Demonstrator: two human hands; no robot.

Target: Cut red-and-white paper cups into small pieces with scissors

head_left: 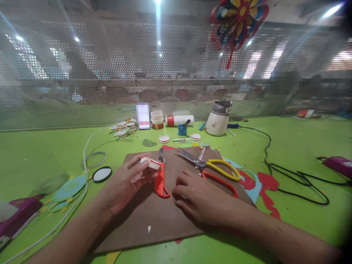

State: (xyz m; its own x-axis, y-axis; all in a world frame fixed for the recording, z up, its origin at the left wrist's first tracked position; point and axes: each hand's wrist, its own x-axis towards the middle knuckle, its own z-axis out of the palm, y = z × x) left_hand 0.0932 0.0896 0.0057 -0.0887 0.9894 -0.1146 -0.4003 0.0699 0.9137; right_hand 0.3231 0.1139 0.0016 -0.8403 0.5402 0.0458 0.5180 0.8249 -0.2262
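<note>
- Ceiling lamps [332, 10] glared white overhead, several flaring into long streaks.
- Beyond the perforated mesh [170, 69], the background read hazy and out of focus.
- I found moderate light on the green table [242, 146].
- Soft shadow lay beneath my right hand [192, 192].
- Pixelation masked the phone screen [143, 115].
- Far right edge was dark; both sides looked stretched and blurred.

On the scissors [202, 163] we are seeing shiny metal blades and smooth, plastic-looking handles, and on the small white-and-red piece [150, 163], matt card-like sides. We are also noticing a smooth plastic-looking orange tool [160, 183], a dull brown board [162, 220] and a perforated, metal-looking screen [110, 47].
</note>
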